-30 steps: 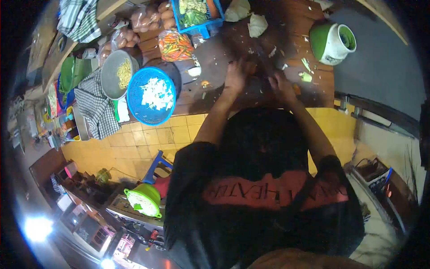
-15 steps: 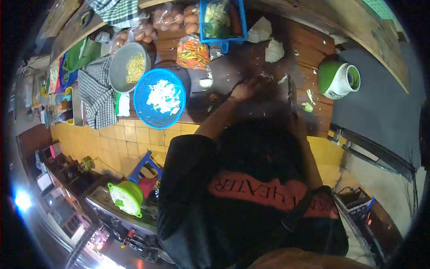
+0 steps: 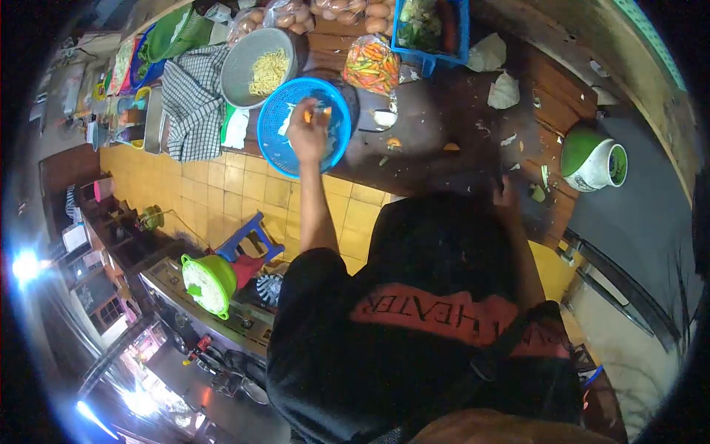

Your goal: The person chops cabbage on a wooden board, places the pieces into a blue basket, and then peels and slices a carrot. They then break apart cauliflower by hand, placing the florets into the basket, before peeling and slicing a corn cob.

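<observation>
My left hand (image 3: 308,139) is over the blue basket (image 3: 268,150), its fingers closed round some orange slices (image 3: 326,112). White shredded pieces (image 3: 285,126) lie in the basket, partly hidden by the hand. My right hand (image 3: 506,196) is low at the table's front edge, fingers closed; a thin dark object rises from it, too dim to name. Orange slices (image 3: 393,143) and small scraps lie on the dark surface (image 3: 425,159) between the hands.
Behind the blue basket are a grey colander (image 3: 231,80) of noodles, a bag of chillies (image 3: 372,65), bagged eggs (image 3: 292,16) and a blue crate (image 3: 431,55) of vegetables. A green-and-white container (image 3: 592,161) lies at the right. A checkered cloth (image 3: 191,100) hangs at the left.
My left hand has moved left from the dark surface to the blue basket and now holds orange slices. My right hand stays near the table's front edge. The view has shifted.
</observation>
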